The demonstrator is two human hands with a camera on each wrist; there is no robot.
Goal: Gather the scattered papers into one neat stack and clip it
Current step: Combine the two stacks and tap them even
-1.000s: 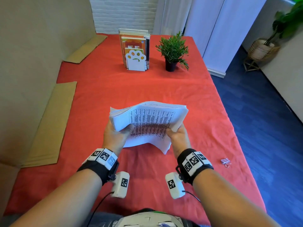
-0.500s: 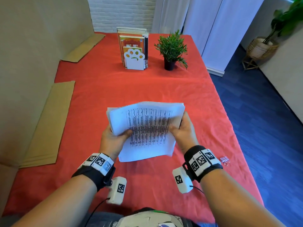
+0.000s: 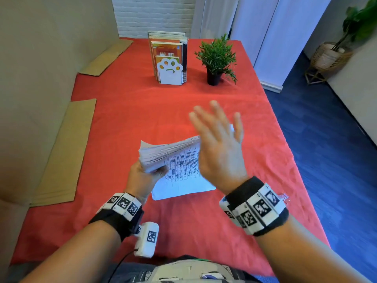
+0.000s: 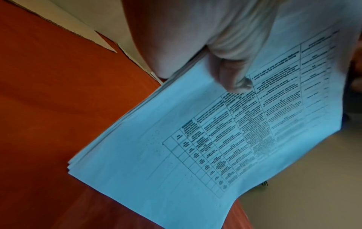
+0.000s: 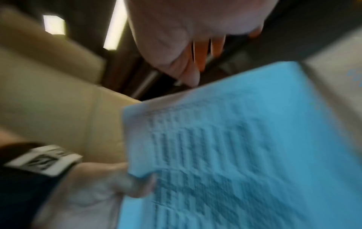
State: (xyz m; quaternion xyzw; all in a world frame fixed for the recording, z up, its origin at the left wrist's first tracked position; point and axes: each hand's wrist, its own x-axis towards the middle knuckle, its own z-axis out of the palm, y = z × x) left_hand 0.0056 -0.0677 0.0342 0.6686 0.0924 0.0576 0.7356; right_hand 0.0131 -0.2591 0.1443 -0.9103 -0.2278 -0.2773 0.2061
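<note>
Thumb [image 4: 233, 72] of the left hand [image 3: 142, 178] pressed flat on the top printed sheet while the other fingers curled beneath, so that hand gripped the paper stack [image 3: 175, 166] by its left corner. The stack was thick, white, its top page printed with a ruled table of small text; its upper edges fanned unevenly and the lower edge sagged toward the red tablecloth [image 3: 126, 119] at the middle of the head view. In the left wrist view the sheets [image 4: 176, 147] looked bluish and their lower left corners were slightly staggered.

The right hand [image 3: 220, 148] stood upright to the right of the stack, back toward the camera, fingers straight and spread wide, holding nothing; it was motion-blurred, and I could not tell whether its palm touched the paper edge. Both wrists wore black bands with square black-and-white markers.

A small binder clip [image 3: 284, 198] lay on the cloth at the lower right, partly hidden behind the right wristband. In the upper middle stood upright books [image 3: 167, 48] behind a white paw-shaped bookend [image 3: 169, 72], and right of them a small leafy plant in a black pot [image 3: 216, 58]. Flat cardboard pieces [image 3: 65, 152] lay along the left edge.
</note>
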